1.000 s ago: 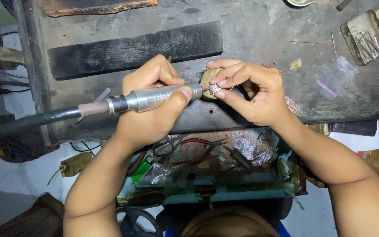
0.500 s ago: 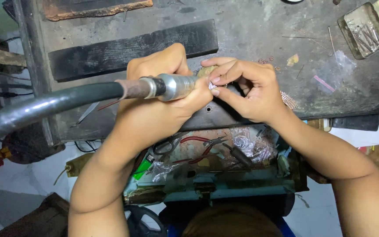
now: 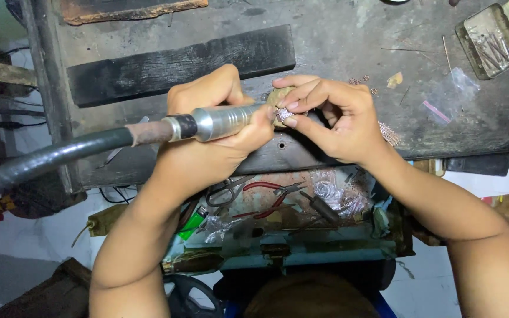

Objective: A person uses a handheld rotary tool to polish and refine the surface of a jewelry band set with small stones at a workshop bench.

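Left hand [image 3: 207,141], grip closed round a metal handpiece [image 3: 222,121] on a black hose [image 3: 60,156], tip at a small sparkly piece [image 3: 283,113]. Right hand [image 3: 337,118] pinches that piece between thumb and fingers, against a wooden peg [image 3: 278,97] at the tabletop [image 3: 337,35] edge. Below, an open drawer [image 3: 278,235] with red-handled pliers [image 3: 266,206]. Tin tray [image 3: 490,41] far right.

Both forearms are bare to the elbows, with no sleeves, gloves, rings or watch; the fingers [image 3: 301,93] have short, plain nails.
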